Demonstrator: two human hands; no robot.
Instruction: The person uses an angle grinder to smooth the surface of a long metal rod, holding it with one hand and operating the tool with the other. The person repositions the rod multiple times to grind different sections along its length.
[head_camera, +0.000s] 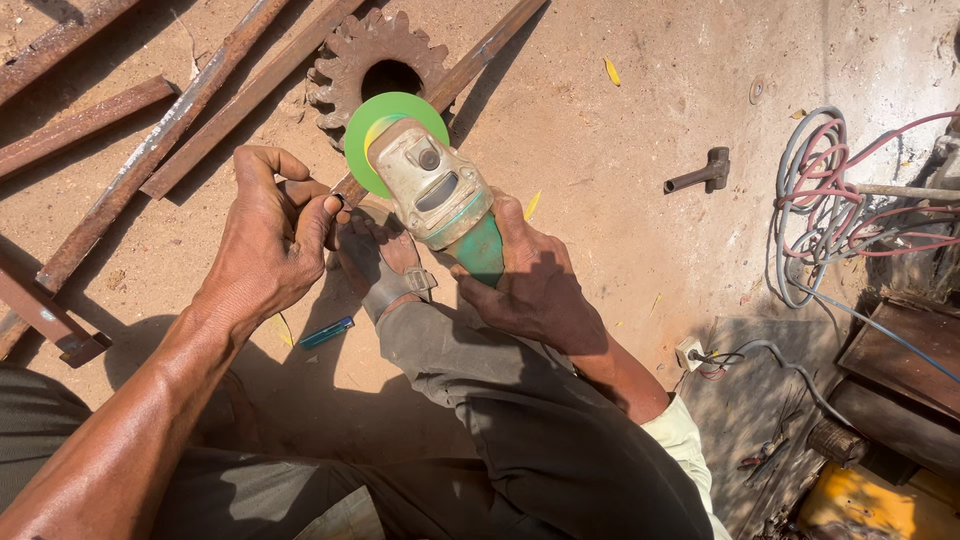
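The right hand is clamped around the green body of the grinder, whose green disc points to 11 o'clock, over a rusty gear. The left hand sits at 9 o'clock of the grinder, thumb and fingers pinched together on something small and dark near the disc's lower edge; what it is cannot be made out. A sandalled foot rests on the dirt right under the tool, between the two hands.

Rusty bars lie from 9 to 12 o'clock. A blue pen-like thing lies at 7 o'clock of the foot. A socket with a plugged lead sits at 3 o'clock, coiled cables beyond it, and a small metal piece at 2 o'clock.

With the lead seemingly plugged in, a bumped switch could spin the disc against the left fingers or foot. No guard shows from above, so the risk looks real. One hand alone might also let the tool tip.
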